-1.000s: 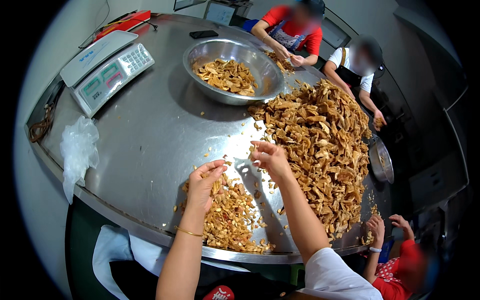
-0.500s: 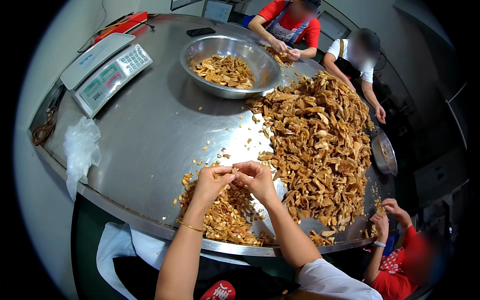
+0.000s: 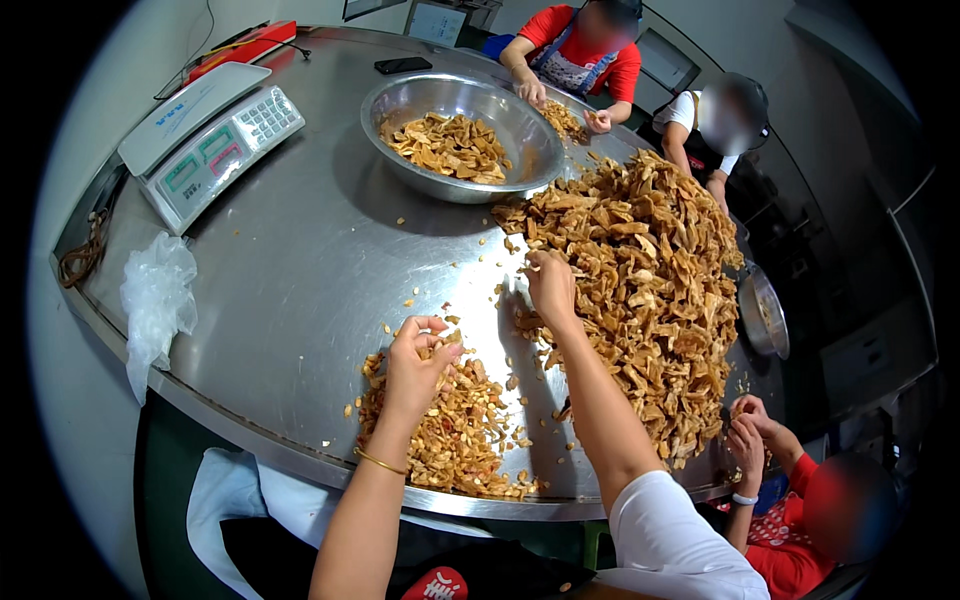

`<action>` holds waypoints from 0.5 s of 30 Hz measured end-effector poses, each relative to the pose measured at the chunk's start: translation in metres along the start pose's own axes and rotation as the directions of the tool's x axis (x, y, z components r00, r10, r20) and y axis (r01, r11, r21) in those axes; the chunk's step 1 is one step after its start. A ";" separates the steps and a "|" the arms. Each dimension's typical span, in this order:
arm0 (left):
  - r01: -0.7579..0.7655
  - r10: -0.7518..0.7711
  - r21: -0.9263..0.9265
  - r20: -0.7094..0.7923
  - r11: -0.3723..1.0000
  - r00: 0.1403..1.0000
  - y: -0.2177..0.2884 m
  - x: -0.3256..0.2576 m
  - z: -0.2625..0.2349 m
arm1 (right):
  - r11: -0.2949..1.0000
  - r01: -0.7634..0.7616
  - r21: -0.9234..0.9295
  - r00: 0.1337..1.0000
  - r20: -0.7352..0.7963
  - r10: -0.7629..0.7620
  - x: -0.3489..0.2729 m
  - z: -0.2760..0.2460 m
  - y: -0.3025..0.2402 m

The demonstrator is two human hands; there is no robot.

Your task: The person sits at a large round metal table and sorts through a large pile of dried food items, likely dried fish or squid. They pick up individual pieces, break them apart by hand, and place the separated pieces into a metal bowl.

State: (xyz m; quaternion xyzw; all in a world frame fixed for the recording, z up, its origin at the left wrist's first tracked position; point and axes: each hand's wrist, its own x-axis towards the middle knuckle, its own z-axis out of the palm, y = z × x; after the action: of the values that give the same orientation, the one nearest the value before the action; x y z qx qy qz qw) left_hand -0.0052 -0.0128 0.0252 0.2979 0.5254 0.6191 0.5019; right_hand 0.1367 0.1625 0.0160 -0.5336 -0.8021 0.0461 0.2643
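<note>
My left hand (image 3: 415,370) hovers over a small heap of yellowish-brown bits (image 3: 455,430) at the near table edge. Its thumb and curled forefinger are apart, with nothing visible between them. My right hand (image 3: 553,288) reaches forward to the left edge of a large pile of brown, curled dried slices (image 3: 640,290). The fingers bend down toward the slices, and their tips are partly hidden, so I cannot tell whether they grip one. Loose crumbs (image 3: 410,303) lie on the metal between the heap and the pile.
A steel bowl (image 3: 385,165) of slices stands at the far middle, near a phone (image 3: 402,65). On the left are a scale (image 3: 215,150) and a plastic bag (image 3: 160,300). Another bowl (image 3: 765,310) is at the right. Three people work around the steel table (image 3: 290,300).
My hands have parted. The right has moved forward and right to the large pile, while the left stays over the small heap with its thumb and forefinger now apart.
</note>
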 end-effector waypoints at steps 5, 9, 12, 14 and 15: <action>0.088 -0.074 -0.296 0.059 0.951 0.996 -0.003 0.004 -0.011 | 0.933 0.119 -0.339 0.985 0.160 -0.067 0.017 0.015 -0.001; 0.159 -0.130 -0.449 0.097 0.879 0.987 -0.007 0.005 -0.015 | 0.963 0.099 -0.250 0.994 0.068 -0.085 0.006 0.011 0.002; 0.190 -0.148 -0.448 0.129 0.874 0.981 -0.007 0.006 -0.014 | 0.937 -0.218 0.274 0.969 0.178 0.174 -0.006 -0.005 0.003; 0.196 -0.148 -0.410 0.147 0.891 0.978 -0.008 0.005 -0.016 | 0.550 -0.517 0.656 0.855 0.424 0.299 -0.020 -0.027 -0.019; 0.202 -0.147 -0.390 0.167 0.898 0.975 -0.007 0.005 -0.018 | 0.419 -0.555 0.718 0.830 0.514 0.218 -0.028 -0.028 -0.022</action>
State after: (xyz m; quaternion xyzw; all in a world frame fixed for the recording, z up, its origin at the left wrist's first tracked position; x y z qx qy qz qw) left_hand -0.0210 -0.0154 0.0126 0.1797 0.3758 0.6455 0.6401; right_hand 0.1399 0.1221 0.0376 -0.4919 -0.5595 0.5817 0.3266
